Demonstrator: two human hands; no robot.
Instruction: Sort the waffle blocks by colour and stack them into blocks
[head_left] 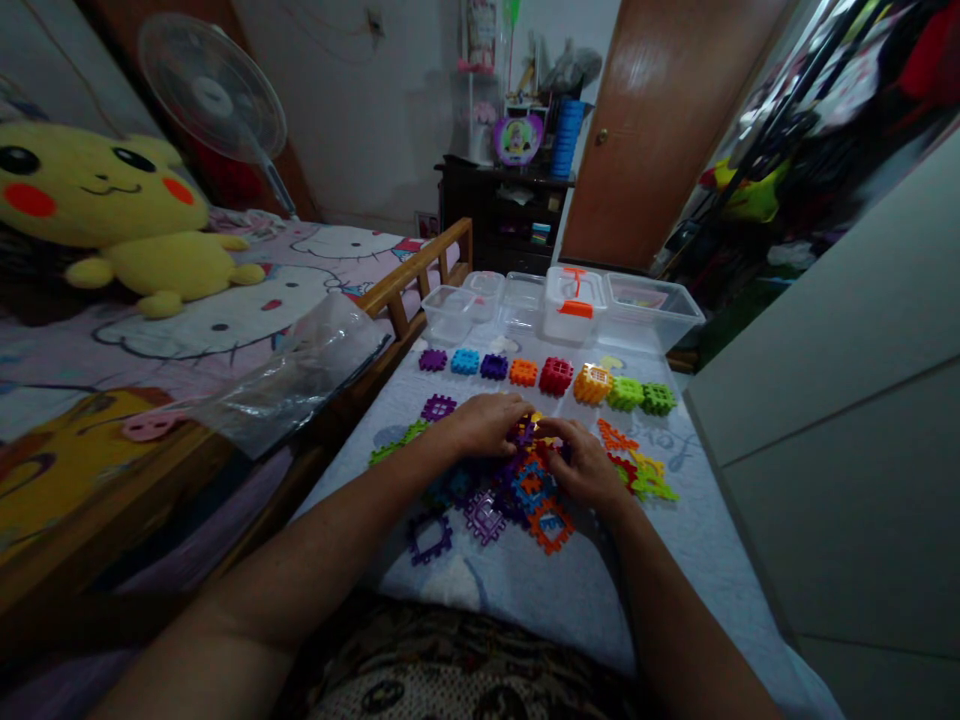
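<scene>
Two hands, a left hand [487,424] and a right hand [586,465], were over the bench [701,530]. Five plastic containers [652,325] stood along its far edge, one with orange fittings. Before them ran a row of eight toothed clusters [556,376]: one each of purple, light blue, dark blue, orange, red, yellow-orange, lime and green. One purple square [439,407] lay toward the left edge. Three squares were closest to the near edge, two purple [485,516] and one orange [551,543]. The pieces heaped beneath the hands, and those overlapping toward the right edge, could not be counted.
</scene>
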